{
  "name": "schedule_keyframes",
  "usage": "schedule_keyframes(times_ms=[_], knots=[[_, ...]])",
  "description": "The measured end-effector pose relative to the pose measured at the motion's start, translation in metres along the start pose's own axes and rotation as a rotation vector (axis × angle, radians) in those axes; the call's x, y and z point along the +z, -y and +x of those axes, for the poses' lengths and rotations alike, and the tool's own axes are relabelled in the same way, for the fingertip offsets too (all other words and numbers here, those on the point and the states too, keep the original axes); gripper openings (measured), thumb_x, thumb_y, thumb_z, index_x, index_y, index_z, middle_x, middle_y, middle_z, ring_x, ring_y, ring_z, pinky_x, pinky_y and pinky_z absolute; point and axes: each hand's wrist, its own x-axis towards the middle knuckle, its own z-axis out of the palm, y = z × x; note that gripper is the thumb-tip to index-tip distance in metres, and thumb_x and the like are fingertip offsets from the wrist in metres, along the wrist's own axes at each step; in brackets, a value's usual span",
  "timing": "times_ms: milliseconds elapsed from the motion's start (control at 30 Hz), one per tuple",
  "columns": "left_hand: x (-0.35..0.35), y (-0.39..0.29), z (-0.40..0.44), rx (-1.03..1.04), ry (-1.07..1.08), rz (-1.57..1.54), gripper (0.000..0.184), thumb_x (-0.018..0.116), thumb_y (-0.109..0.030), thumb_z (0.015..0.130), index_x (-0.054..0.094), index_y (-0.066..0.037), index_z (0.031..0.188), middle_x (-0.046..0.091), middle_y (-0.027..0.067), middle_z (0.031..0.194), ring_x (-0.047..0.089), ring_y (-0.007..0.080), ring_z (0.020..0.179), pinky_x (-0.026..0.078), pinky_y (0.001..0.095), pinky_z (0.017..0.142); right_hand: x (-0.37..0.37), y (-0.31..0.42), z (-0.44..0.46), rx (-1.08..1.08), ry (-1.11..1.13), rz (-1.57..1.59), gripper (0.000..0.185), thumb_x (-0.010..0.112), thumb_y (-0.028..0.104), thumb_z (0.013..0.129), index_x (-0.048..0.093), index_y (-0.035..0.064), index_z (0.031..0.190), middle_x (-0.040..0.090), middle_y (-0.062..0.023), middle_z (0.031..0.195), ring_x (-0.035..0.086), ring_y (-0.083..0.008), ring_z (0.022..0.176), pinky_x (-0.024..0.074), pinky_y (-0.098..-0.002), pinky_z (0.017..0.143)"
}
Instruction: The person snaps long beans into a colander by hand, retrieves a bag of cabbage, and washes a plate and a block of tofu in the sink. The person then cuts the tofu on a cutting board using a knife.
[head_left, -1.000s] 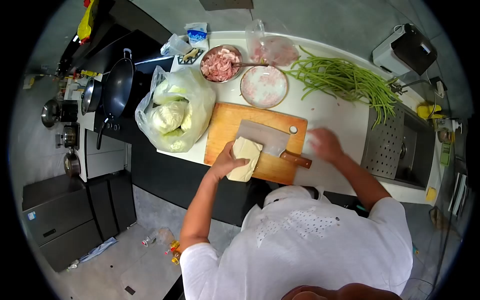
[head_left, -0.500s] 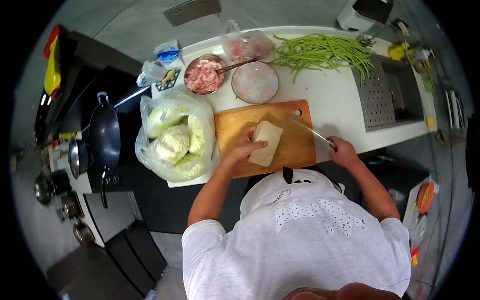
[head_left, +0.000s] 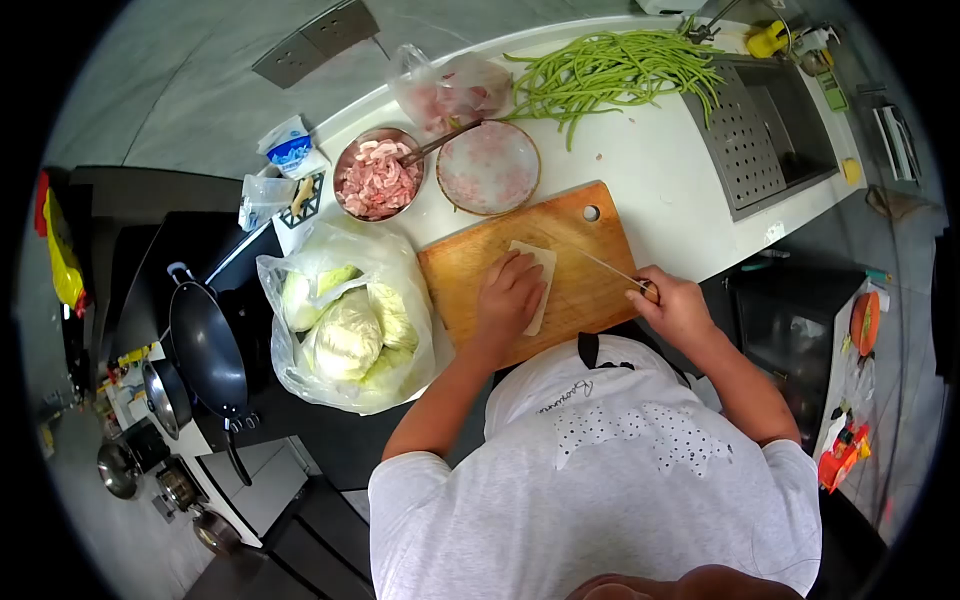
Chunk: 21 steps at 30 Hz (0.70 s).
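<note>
A pale rectangular block that looks like firm tofu [head_left: 541, 300] lies on the wooden cutting board [head_left: 590, 280]. My left hand [head_left: 511, 292] rests palm down over it, fingers laid across its top and covering much of the left side. To the right, my right hand [head_left: 672, 300] is closed around the handle of a knife [head_left: 605, 266]. The blade shows as a thin line, seen nearly edge-on, and points up and left over the board towards the block. Whether the blade touches the board I cannot tell.
Cabbages in a plastic bag [head_left: 345, 330] stand left of the board. Behind it are a bowl of sliced meat [head_left: 380, 180] with chopsticks, a plate [head_left: 488, 168], bagged meat [head_left: 450, 95] and long beans [head_left: 620, 75]. A sink [head_left: 790, 130] lies right, a wok [head_left: 205, 345] left.
My left hand has gone from holding the block's left side to lying over its top. The block now appears flat on the board. My right hand still holds the knife; the view has turned.
</note>
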Motion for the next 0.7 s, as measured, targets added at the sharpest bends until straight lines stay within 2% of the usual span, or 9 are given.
schedule_keyframes(times_ms=[100, 133, 200, 333, 533, 700], knots=[[0.012, 0.005, -0.003, -0.023, 0.015, 0.023, 0.022, 0.07, -0.004, 0.068, 0.064, -0.003, 0.09, 0.058, 0.0119, 0.101, 0.055, 0.0325, 0.097, 0.046, 0.0401, 0.083, -0.004, 0.013, 0.009, -0.036, 0.119, -0.049, 0.023, 0.066, 0.026, 0.081, 0.061, 0.0056, 0.09, 0.063, -0.0125, 0.07, 0.062, -0.0307, 0.063, 0.0485, -0.0386, 0.057], [0.013, 0.007, -0.003, -0.046, 0.03, 0.033, 0.022, 0.069, -0.004, 0.068, 0.064, -0.003, 0.09, 0.058, 0.0118, 0.098, 0.055, 0.033, 0.095, 0.046, 0.0405, 0.082, -0.002, 0.012, 0.011, -0.026, 0.118, -0.049, 0.023, 0.066, 0.026, 0.081, 0.061, 0.0056, 0.09, 0.063, -0.0125, 0.07, 0.062, -0.0307, 0.063, 0.0485, -0.0386, 0.057], [0.014, 0.011, -0.005, -0.052, 0.057, 0.008, 0.022, 0.07, -0.003, 0.068, 0.064, -0.003, 0.089, 0.058, 0.0119, 0.097, 0.054, 0.0331, 0.093, 0.046, 0.0407, 0.081, 0.005, 0.008, 0.013, -0.137, 0.094, -0.086, 0.022, 0.065, 0.025, 0.08, 0.061, 0.0058, 0.089, 0.062, -0.0122, 0.068, 0.061, -0.0306, 0.061, 0.048, -0.0391, 0.055], [0.011, 0.011, -0.004, -0.019, 0.057, 0.01, 0.019, 0.069, -0.006, 0.069, 0.063, -0.004, 0.088, 0.056, 0.0103, 0.095, 0.054, 0.0309, 0.088, 0.046, 0.0391, 0.077, 0.002, 0.009, 0.017, -0.11, 0.158, -0.093, 0.021, 0.066, 0.024, 0.08, 0.06, 0.0059, 0.089, 0.062, -0.0118, 0.067, 0.062, -0.0303, 0.062, 0.0482, -0.0393, 0.056], [0.012, 0.012, -0.008, -0.084, 0.08, 0.009, 0.023, 0.07, -0.007, 0.068, 0.064, -0.004, 0.09, 0.058, 0.0097, 0.099, 0.055, 0.0307, 0.09, 0.047, 0.0384, 0.078, 0.001, 0.007, 0.019, -0.108, 0.178, -0.099, 0.02, 0.064, 0.023, 0.08, 0.06, 0.005, 0.089, 0.063, -0.0123, 0.069, 0.061, -0.0318, 0.062, 0.0484, -0.0396, 0.057], [0.009, 0.013, -0.005, -0.081, 0.092, -0.002, 0.025, 0.07, -0.007, 0.068, 0.064, -0.004, 0.093, 0.059, 0.0098, 0.102, 0.055, 0.0301, 0.094, 0.048, 0.0378, 0.08, -0.005, 0.012, 0.027, -0.026, 0.252, -0.128, 0.018, 0.063, 0.022, 0.081, 0.059, 0.0058, 0.089, 0.063, -0.0121, 0.069, 0.061, -0.0326, 0.064, 0.0484, -0.041, 0.058]])
